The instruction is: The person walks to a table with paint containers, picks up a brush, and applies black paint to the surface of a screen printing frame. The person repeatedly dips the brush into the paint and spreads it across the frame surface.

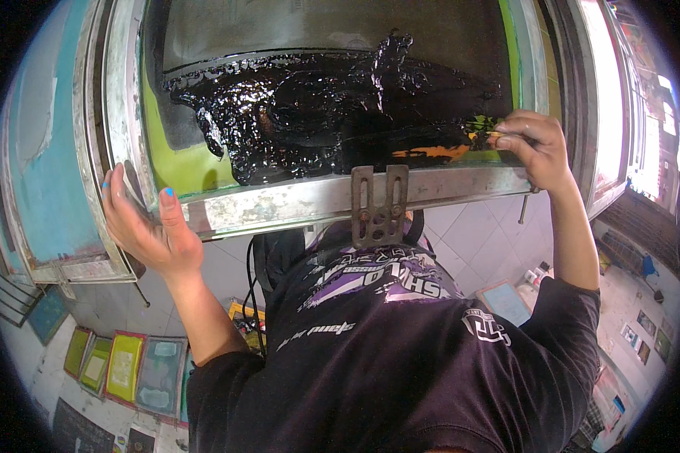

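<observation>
A silk-screen frame (pixel 468 184) with metal sides lies before me. Thick, glossy black ink (pixel 295 113) is spread over its mesh, which shows lime green along the edges. At the lower right of the mesh, my right hand (pixel 534 143) pinches the end of a thin orange, ink-smeared strip (pixel 438 153); black ink hides most of its shape. My left hand (pixel 151 223) is raised at the frame's lower left corner, fingers apart and holding nothing, with blue on the thumb and a fingertip. Whether its edge touches the frame I cannot tell.
A slotted metal bracket (pixel 380 205) sticks out from the frame's near side toward my body. Light-blue screens (pixel 45 174) stand to the left. Several smaller framed screens (pixel 125 366) lean low on the left. A bolt (pixel 523 210) hangs below the right corner.
</observation>
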`<state>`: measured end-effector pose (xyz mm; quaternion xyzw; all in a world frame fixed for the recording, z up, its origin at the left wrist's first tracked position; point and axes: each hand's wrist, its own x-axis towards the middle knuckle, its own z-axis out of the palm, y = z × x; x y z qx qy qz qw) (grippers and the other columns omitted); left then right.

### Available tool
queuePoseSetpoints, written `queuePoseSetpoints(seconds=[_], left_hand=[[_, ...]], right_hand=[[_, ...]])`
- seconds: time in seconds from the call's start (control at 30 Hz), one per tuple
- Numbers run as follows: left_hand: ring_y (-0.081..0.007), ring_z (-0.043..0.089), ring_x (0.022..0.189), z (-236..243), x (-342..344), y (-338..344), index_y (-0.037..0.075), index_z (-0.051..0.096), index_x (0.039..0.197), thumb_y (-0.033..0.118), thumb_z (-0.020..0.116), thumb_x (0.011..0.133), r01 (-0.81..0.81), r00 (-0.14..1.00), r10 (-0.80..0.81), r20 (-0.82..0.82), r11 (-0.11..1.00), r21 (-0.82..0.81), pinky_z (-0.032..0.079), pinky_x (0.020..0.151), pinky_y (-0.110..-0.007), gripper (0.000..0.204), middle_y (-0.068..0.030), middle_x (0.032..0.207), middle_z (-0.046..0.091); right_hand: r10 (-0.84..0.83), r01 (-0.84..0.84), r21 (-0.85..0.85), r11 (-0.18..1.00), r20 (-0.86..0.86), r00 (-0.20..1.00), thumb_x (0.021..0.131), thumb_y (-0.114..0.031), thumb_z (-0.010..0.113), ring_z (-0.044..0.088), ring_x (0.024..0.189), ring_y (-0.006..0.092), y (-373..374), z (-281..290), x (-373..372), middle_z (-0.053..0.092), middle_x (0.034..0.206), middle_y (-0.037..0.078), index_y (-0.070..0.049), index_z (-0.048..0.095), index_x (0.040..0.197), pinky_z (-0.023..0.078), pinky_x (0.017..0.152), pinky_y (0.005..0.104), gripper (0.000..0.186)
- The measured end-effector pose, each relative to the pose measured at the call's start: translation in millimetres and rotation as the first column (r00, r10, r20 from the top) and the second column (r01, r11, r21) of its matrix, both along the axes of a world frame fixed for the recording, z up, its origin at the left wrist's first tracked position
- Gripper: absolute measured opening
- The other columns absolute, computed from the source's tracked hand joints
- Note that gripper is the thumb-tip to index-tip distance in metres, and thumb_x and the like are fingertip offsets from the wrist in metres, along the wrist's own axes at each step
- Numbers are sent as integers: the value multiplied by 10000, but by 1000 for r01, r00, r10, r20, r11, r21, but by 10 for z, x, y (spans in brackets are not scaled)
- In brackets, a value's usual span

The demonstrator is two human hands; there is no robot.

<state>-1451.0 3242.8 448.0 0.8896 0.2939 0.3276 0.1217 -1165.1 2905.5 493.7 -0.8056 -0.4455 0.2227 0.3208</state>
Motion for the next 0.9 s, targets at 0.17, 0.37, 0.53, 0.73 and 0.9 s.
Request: queuePoseSetpoints(seconds=[0.17, 0.37, 0.53, 0.73, 0.9], left_hand=[[-365, 438, 1114, -1, -2, 3, -18, 474, 1208, 405, 487, 840, 9, 1000, -9, 11, 1000, -11, 282, 955, -433, 561, -212, 1194, 483], [-363, 441, 1110, 7, 2, -6, -18, 474, 1208, 424, 483, 844, 1, 1000, -1, 18, 1000, -15, 284, 954, -432, 573, -209, 1192, 485], [-362, 441, 1108, 14, -1, -3, -17, 476, 1205, 441, 477, 845, 4, 1000, -4, 8, 1000, -10, 284, 954, -433, 583, -208, 1187, 488], [-364, 446, 1102, -21, 3, 1, -16, 480, 1203, 440, 477, 844, 7, 999, -7, 36, 1000, -6, 289, 950, -432, 580, -209, 1184, 491], [-368, 449, 1100, -6, -2, 3, -18, 482, 1201, 420, 499, 831, 3, 999, -3, 40, 1000, -13, 289, 949, -433, 573, -216, 1184, 491]], right_hand=[[37, -37, 18, 999, 9, 999, 727, -63, 669, 584, 633, 191, 86, -4, -15, 601, 714, 119, 28, 617, 837, 440, 537, 281, 152], [69, -65, -51, 997, 74, 995, 704, -44, 684, 587, 627, 192, 153, 33, -65, 607, 741, 123, 20, 612, 846, 447, 524, 273, 172], [101, -119, 27, 992, 370, 923, 674, -32, 683, 601, 636, 249, 231, 47, -147, 611, 761, 130, -11, 615, 812, 471, 547, 291, 155], [69, -140, 83, 987, 567, 821, 657, -25, 679, 613, 657, 264, 282, 7, -227, 616, 765, 121, -29, 620, 788, 488, 561, 314, 144], [27, -99, 88, 991, 594, 804, 662, -21, 673, 618, 671, 265, 308, -37, -245, 621, 770, 122, -28, 620, 786, 493, 571, 313, 136]])
